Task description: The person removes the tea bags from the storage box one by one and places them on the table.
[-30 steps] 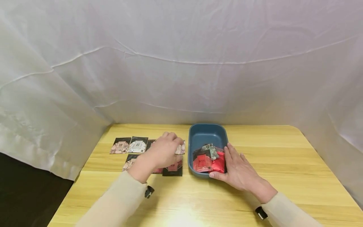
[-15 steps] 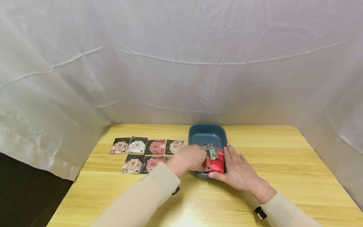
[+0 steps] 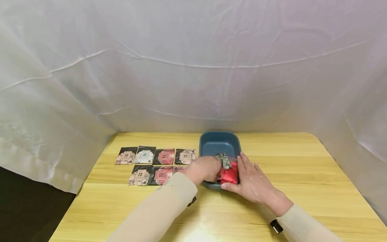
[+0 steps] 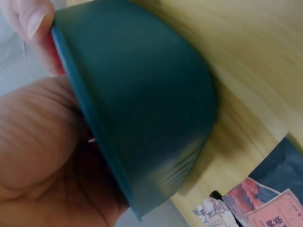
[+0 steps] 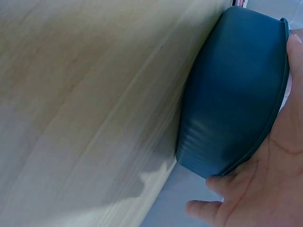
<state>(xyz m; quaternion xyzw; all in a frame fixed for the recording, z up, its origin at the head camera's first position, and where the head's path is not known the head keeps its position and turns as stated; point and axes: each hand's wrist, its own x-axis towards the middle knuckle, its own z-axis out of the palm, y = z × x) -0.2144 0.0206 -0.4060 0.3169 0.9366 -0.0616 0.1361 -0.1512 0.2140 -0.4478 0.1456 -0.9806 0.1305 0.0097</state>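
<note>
Sleeves (image 3: 154, 210) of pale cloth stretched up from the near side, the left one cut off by the bottom edge of the head view. The right hand (image 3: 255, 179) lay extended against the right side of a blue box (image 3: 219, 148), fingers straight along the rim and thumb at the near corner, steadying rather than clasping. The left hand (image 3: 207, 168) was down in the box's near left part with fingers bent; their tips were hidden in both the head and left wrist views, so whether they pinched anything could not be told.

The box looked stiff and light, probably plastic and apt to slide if nudged; its rim seemed the best hold. Inside it, by the right wall, lay a shiny red packet (image 3: 229, 174), with a crumpled green packet (image 3: 224, 161) at its far left corner. Both were probably light, soft and slick, best pinched by a flat edge.

Left of the box, flat packets (image 3: 140, 174) lay on the wooden table (image 3: 287, 161) in two rows. Three showed in the near row, the last partly covered by the left hand and sleeve; four made up the far row. Their small print was unreadable. Beyond hung a grey curtain (image 3: 193, 90).
</note>
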